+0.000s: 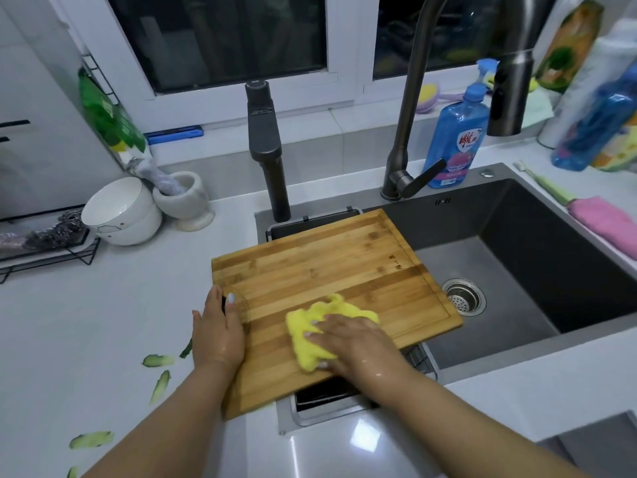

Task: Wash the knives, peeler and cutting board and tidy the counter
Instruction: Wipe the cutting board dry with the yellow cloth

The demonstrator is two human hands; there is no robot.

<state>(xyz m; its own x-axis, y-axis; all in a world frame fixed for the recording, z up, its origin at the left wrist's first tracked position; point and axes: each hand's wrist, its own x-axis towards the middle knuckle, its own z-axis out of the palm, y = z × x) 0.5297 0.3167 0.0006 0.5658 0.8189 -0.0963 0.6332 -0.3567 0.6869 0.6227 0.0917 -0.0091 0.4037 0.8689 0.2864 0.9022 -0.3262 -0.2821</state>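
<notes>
The cutting board [327, 281] lies across the sink's [517, 257] left edge, partly on the table [120, 322]. My cloth [310, 339] lies on it. Bowls [120, 215] sit far left, peels [158, 360] near me.

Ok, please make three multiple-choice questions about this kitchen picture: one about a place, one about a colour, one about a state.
1. Where does the cutting board lie?
A. across the left part of the sink
B. on the windowsill
C. upright against the wall

2. What colour is the cloth under the right hand?
A. pink
B. yellow
C. white

3. What is the left hand doing?
A. hanging idle
B. turning the tap
C. holding the board's left edge

Answers:
1 A: the board bridges the sink's rim.
2 B: the cloth is bright yellow.
3 C: its thumb rests on the board, palm at the edge.
</notes>
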